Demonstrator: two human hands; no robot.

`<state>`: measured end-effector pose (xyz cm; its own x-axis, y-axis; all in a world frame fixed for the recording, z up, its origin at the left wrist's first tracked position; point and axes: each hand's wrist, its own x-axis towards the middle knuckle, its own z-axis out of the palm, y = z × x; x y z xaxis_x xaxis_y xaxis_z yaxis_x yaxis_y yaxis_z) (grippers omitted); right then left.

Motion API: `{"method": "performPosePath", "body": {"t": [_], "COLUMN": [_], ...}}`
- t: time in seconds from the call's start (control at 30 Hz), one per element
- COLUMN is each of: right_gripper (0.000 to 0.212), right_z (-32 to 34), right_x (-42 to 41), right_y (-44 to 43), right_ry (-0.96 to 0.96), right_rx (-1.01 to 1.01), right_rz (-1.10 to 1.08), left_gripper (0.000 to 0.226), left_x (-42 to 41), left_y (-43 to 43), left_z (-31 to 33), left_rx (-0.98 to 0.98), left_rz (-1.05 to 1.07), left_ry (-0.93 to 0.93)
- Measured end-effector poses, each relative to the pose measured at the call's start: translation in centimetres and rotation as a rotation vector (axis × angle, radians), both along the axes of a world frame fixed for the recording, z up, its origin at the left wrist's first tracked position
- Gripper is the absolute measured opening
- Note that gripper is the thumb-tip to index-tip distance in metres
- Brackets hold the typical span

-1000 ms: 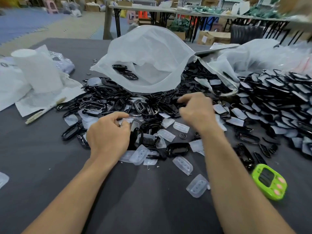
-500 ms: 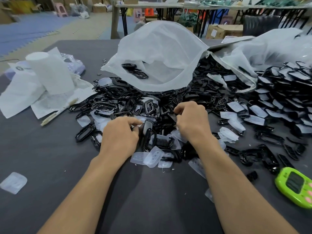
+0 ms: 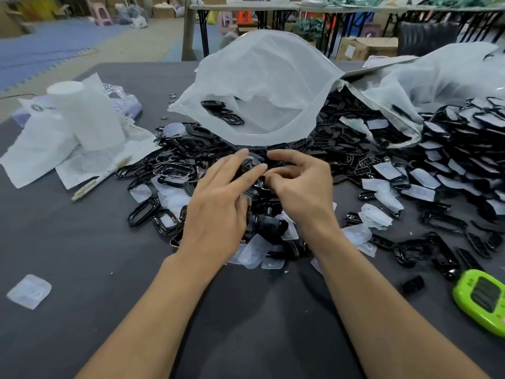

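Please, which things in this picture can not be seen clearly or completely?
- Head view: what the right hand pinches, if anything. Its curled fingers and motion blur hide it.
- Head view: pile of black parts. The portion beneath the left hand is covered by that hand.
- Head view: green timer. It is cut off by the right edge and its display is unreadable.
- Head view: print on the paper sheet. It is too small to read.

My left hand (image 3: 218, 212) and right hand (image 3: 300, 192) mostly hide the blurred black part (image 3: 247, 168); lower right, the green timer (image 3: 478, 296) is cut off.
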<state>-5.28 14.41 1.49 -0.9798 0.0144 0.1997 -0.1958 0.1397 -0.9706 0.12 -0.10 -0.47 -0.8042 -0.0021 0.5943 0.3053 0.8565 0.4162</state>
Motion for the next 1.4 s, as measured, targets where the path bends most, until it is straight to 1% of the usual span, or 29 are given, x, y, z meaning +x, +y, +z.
{"method": "performPosePath", "body": {"t": [0.07,0.1,0.17,0.2,0.23,0.27,0.3,0.33,0.37,0.4,0.47,0.53,0.6,0.67,0.7,0.77,0.8,0.9,0.93,1.0,1.03,1.07,1.13,1.17,1.23,1.3,1.33,1.4], "right_gripper": [0.04,0.04,0.032,0.024,0.017,0.012,0.011,0.013,0.019,0.027,0.034,0.036,0.043,0.041,0.034,0.016,0.013,0.017,0.025,0.048,0.049,0.041,0.017,0.015,0.023,0.027,0.025,0.012], "right_z": [0.1,0.0,0.0,-0.1,-0.1,-0.2,-0.2,-0.1,-0.1,-0.2,-0.8,-1.6,-1.8,-1.5,-1.4,-1.4,-1.4,-1.4,-1.4,-1.5,-1.5,-1.5,-1.2,-1.0,-0.6,-0.4,-0.4,-0.3], "right_x": [0.1,0.1,0.1,-0.2,-0.7,-1.6,-2.5,-3.3,-3.8,-4.2,-4.7,-4.9,-5.1,-5.2,-5.2,-4.9,-4.7,-4.8,-4.8,-4.5,-4.2,-4.0,-3.4,-2.9,-1.8,-0.4,0.1,0.8], "right_y": [-0.6,-0.6,-0.6,-0.5,-0.2,0.4,1.2,2.1,2.9,3.5,3.9,3.5,2.8,2.5,2.5,2.5,2.6,3.0,3.1,3.2,3.2,3.2,3.0,2.6,1.5,0.2,-0.3,-0.9], "right_ry": [-0.136,-0.203,-0.32,-0.353,-0.339,-0.264,-0.159,-0.063,-0.011,-0.004,-0.041,-0.071,-0.082,-0.045,-0.023,-0.013,-0.024,-0.089,-0.101,-0.104,-0.089,-0.05,0.03,0.052,0.034,-0.009,-0.03,-0.063], "right_rx": [-0.189,-0.253,-0.329,-0.353,-0.319,-0.195,-0.018,0.141,0.245,0.321,0.491,0.691,0.891,1.032,1.04,0.983,0.95,0.779,0.72,0.651,0.635,0.62,0.532,0.459,0.265,0.105,0.045,-0.083], "right_rz": [0.116,0.172,0.26,0.255,0.183,0.052,-0.105,-0.239,-0.312,-0.326,-0.26,-0.146,-0.076,-0.064,-0.074,-0.118,-0.134,-0.137,-0.138,-0.145,-0.161,-0.187,-0.239,-0.241,-0.173,-0.048,0.01,0.107], "left_gripper": [0.071,0.066,0.05,0.042,0.034,0.028,0.024,0.022,0.02,0.02,0.025,0.036,0.043,0.041,0.039,0.033,0.03,0.024,0.024,0.024,0.027,0.031,0.041,0.042,0.039,0.037,0.036,0.038], "left_x": [-0.1,-0.1,0.0,0.0,0.0,0.0,0.1,0.2,0.3,0.2,0.0,-0.2,-0.3,-0.4,-0.6,-0.7,-0.6,-0.2,-0.1,-0.2,-0.3,-0.4,-0.6,-0.7,-1.0,-1.2,-1.3,-1.3], "left_y": [0.0,-0.1,-0.6,-0.8,-1.0,-1.1,-1.2,-1.1,-0.9,-0.8,-0.9,-1.1,-1.3,-1.7,-1.8,-1.8,-1.7,-1.3,-1.2,-1.1,-1.1,-1.1,-1.3,-1.3,-1.3,-1.3,-1.4,-1.5], "left_z": [0.0,0.0,-0.1,-0.1,-0.1,-0.1,0.0,0.0,-0.1,-0.3,-0.4,-0.5,-0.7,-0.8,-0.9,-1.0,-0.9,-0.5,-0.3,0.2,0.3,0.4,0.2,0.2,0.1,0.0,-0.1,-0.4], "left_rx": [-0.04,-0.061,-0.102,-0.1,-0.068,-0.015,0.03,0.048,0.05,0.058,0.097,0.055,-0.001,-0.004,0.007,0.028,0.042,0.135,0.212,0.462,0.593,0.7,0.87,0.95,1.072,1.117,1.131,1.149], "left_rz": [0.008,0.025,0.06,0.079,0.105,0.14,0.182,0.224,0.254,0.258,0.228,0.204,0.188,0.194,0.207,0.244,0.254,0.285,0.282,0.25,0.233,0.209,0.136,0.094,0.028,0.004,-0.005,-0.018], "left_ry": [0.028,0.049,0.102,0.126,0.143,0.146,0.139,0.123,0.092,0.043,-0.083,-0.174,-0.25,-0.294,-0.308,-0.31,-0.279,-0.152,-0.153,-0.173,-0.181,-0.189,-0.218,-0.232,-0.245,-0.247,-0.247,-0.245]}}
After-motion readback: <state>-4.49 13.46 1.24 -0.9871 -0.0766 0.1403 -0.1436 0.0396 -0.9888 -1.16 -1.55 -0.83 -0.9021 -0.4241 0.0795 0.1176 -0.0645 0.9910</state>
